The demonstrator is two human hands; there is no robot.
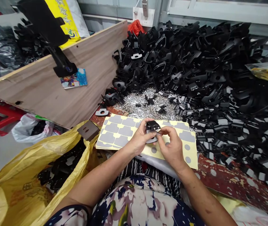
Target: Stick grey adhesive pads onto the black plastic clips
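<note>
Over the sticker sheets, my left hand point(140, 138) is closed around a black plastic clip part point(153, 125), its thumb pressed across it. My right hand point(171, 145) pinches at the right side of that part, thumb and forefinger together; whatever is between those fingertips is too small to make out. Below both hands lie yellow-backed sheets point(107, 142) with grey die-cut stickers, some larger shapes and some round dots. Just beyond them is a heap of small shiny metal pins point(145, 102), with a few small black pieces on top.
A large pile of black plastic parts point(185, 56) covers the back and right of the table. Smaller black pieces with grey pads point(225, 122) spread along the right. A wooden board point(96, 66) stands at left. Below it, an open yellow bag point(13, 188) holds black parts.
</note>
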